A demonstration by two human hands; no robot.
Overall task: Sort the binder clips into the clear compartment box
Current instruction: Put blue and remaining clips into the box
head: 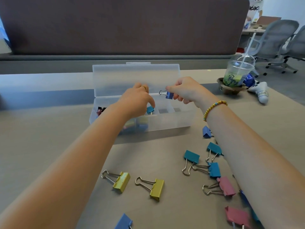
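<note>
The clear compartment box point(175, 120) stands open mid-table, its lid point(132, 76) upright behind it. My left hand point(136, 100) reaches into a middle compartment and pinches a teal binder clip point(150, 110). Over the box's right half, my right hand point(184, 91) pinches a blue binder clip point(169, 95), wire handles pointing left. Dark clips point(100, 110) lie in the leftmost compartment, coloured ones show through the front wall. Loose on the table: two yellow clips point(121, 182) point(156, 189), several teal, pink and blue clips point(213, 169) near my right forearm.
An iced drink cup with a straw point(237, 71) sits in a cardboard holder at the far right, a white game controller point(260, 93) beside it. A dark partition point(123, 25) runs along the table's back. Office chairs point(277, 40) stand beyond.
</note>
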